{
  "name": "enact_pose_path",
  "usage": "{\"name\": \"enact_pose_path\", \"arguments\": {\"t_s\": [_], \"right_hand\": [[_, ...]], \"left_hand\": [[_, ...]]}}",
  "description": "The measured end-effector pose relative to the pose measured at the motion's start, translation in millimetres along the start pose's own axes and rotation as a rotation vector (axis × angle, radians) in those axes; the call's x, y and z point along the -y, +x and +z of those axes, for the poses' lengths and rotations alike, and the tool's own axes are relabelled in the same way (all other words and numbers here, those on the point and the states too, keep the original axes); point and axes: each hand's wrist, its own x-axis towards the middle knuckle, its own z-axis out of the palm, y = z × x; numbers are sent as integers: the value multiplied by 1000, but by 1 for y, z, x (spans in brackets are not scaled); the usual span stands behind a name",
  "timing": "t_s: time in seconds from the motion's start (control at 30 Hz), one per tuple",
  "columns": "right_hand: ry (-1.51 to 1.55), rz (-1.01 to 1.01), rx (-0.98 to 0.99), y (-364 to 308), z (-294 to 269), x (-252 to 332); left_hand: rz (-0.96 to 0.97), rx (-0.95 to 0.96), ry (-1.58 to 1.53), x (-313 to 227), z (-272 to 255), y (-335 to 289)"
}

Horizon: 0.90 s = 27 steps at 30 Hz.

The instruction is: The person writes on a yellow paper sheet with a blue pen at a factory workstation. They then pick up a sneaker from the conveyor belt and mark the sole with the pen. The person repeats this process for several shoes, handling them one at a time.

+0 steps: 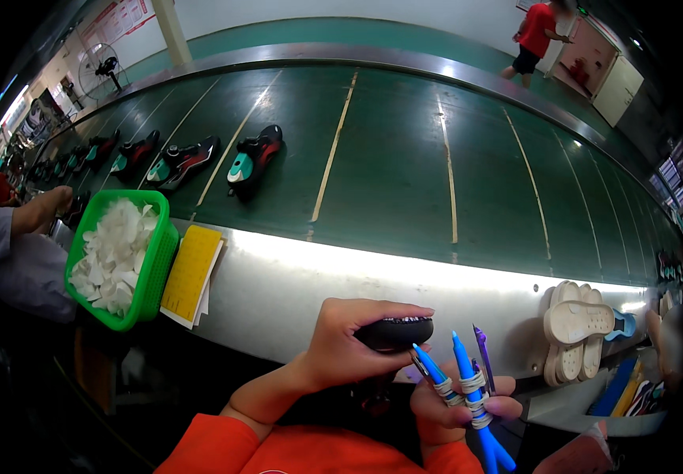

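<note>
Blue pens (465, 365) pointing up, right fingers (504, 408) pinching them, left fingers (393, 310) clasping crosswise black object (394, 336)

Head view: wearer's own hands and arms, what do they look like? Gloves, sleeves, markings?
Left hand and right hand: human, five-fingered, no gloves visible. Left forearm bare, no watch visible. Orange-red sleeves, left one ending near the elbow; no sleeve markings visible.
</note>
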Motion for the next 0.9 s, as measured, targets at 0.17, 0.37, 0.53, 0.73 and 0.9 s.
{"name": "enact_pose_path", "arguments": {"t_s": [0.17, 0.37, 0.53, 0.73, 0.9], "right_hand": [[111, -97, -58, -6, 4, -7], [-408, -120, -90, 0, 10, 8], [-543, -190, -123, 16, 25, 11], [-406, 15, 19, 23, 28, 29], [-439, 0, -35, 26, 25, 29]], "left_hand": [[17, -2, -17, 2, -1, 0], [24, 13, -23, 2, -2, -1], [60, 14, 21, 1, -1, -4], [126, 17, 62, 4, -1, -6], [173, 13, 63, 5, 2, -6]]}}
